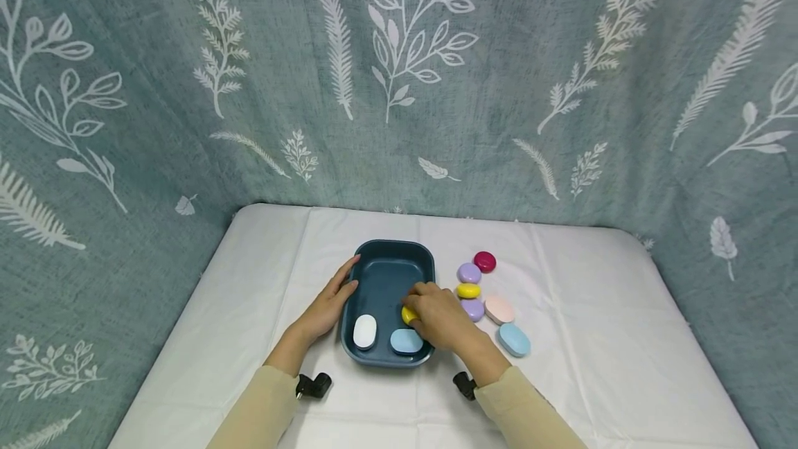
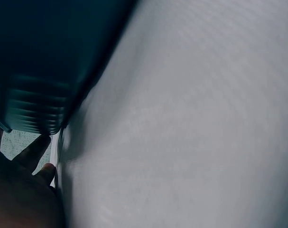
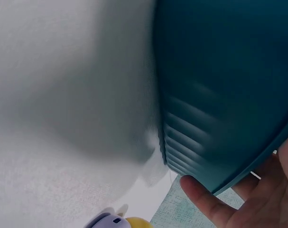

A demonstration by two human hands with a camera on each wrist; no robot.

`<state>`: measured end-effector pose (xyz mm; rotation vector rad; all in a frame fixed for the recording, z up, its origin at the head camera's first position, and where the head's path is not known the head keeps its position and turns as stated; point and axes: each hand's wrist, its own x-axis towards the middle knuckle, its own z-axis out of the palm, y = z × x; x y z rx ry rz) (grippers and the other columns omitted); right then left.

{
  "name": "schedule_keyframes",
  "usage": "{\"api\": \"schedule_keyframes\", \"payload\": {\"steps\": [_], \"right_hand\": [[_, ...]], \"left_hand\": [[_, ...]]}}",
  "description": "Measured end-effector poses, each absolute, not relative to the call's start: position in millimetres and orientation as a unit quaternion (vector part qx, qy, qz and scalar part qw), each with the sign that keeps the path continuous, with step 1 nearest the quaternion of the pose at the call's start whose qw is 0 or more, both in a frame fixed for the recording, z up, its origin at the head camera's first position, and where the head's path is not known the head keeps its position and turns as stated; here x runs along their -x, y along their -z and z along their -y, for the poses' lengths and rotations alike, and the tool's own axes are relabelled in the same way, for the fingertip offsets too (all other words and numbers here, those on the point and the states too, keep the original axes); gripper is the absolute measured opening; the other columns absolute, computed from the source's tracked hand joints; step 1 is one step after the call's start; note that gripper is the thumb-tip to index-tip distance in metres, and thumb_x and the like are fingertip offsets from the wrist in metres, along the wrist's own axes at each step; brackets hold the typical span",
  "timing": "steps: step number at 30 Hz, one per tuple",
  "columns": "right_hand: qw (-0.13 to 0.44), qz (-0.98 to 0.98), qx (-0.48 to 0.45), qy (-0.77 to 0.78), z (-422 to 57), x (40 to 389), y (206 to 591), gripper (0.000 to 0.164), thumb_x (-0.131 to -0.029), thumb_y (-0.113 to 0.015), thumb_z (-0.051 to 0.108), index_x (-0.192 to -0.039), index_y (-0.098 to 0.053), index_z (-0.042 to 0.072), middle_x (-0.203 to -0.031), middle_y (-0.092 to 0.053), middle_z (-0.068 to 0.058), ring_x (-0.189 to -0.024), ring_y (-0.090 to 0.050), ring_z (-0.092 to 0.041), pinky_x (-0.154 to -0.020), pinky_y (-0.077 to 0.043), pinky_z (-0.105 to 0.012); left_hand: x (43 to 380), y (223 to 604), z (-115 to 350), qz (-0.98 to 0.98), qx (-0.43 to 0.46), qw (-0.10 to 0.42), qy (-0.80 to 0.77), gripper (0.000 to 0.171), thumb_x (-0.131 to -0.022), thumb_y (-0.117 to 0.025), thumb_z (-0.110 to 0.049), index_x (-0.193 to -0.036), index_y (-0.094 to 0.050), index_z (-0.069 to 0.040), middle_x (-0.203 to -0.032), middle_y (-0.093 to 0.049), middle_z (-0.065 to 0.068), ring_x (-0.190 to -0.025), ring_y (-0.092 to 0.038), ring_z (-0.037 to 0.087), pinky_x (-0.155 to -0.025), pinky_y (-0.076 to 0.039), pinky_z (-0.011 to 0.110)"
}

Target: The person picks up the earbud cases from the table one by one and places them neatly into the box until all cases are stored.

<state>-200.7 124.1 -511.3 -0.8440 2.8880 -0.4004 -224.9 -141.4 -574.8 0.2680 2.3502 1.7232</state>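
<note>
A dark blue rectangular tray (image 1: 386,296) with rounded corners lies on the white cloth. At its left side, my left hand (image 1: 327,303) rests with fingers extended along the rim; the left wrist view shows fingers (image 2: 34,151) against the ribbed outer wall. My right hand (image 1: 439,314) reaches over the right rim and pinches a smooth yellow oval piece (image 1: 408,315) low inside the tray. The fingertips are partly hidden by the hand. Near that piece lie a light blue oval piece (image 1: 406,341) and, to the left, a white one (image 1: 364,332).
Right of the tray lie loose oval pieces: crimson (image 1: 485,262), lilac (image 1: 470,273), yellow (image 1: 469,290), another lilac (image 1: 474,309), pale pink (image 1: 500,310) and light blue (image 1: 514,339). A leaf-patterned grey-green curtain (image 1: 386,158) hangs behind the table.
</note>
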Motion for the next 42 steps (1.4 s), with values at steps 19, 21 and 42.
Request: {"api": "schedule_keyframes", "payload": {"steps": [19,21,42], "right_hand": [[0.004,-0.943,0.281,0.178,-139.7,199.2,497.4,0.042,-0.094,-0.078,0.020,-0.134,-0.070,0.010,-0.134,-0.065,-0.008,-0.124,-0.059,-0.027,-0.106,-0.053,-0.043],[-0.002,-0.943,0.277,0.183,-143.5,199.6,495.4,0.042,-0.095,-0.077,0.023,-0.135,-0.070,0.011,-0.135,-0.064,-0.007,-0.125,-0.059,-0.026,-0.107,-0.052,-0.043],[-0.034,-0.962,0.180,0.203,-187.1,213.6,499.6,0.047,-0.092,-0.079,0.022,-0.134,-0.065,0.007,-0.128,-0.066,-0.011,-0.117,-0.063,-0.031,-0.102,-0.053,-0.053]], "left_hand": [[223.5,577.7,144.8,-0.798,-0.083,0.102,-0.588,0.051,-0.113,-0.041,-0.037,-0.159,-0.026,-0.052,-0.172,-0.025,0.005,-0.160,-0.021,0.035,-0.127,-0.013,0.065],[223.1,577.3,144.9,-0.799,-0.082,0.104,-0.586,0.051,-0.113,-0.041,-0.037,-0.159,-0.026,-0.053,-0.172,-0.025,0.004,-0.160,-0.021,0.034,-0.127,-0.013,0.065],[224.8,577.6,141.8,-0.799,-0.088,0.102,-0.586,0.051,-0.112,-0.042,-0.041,-0.159,-0.026,-0.053,-0.172,-0.023,0.003,-0.160,-0.020,0.033,-0.127,-0.013,0.065]]}}
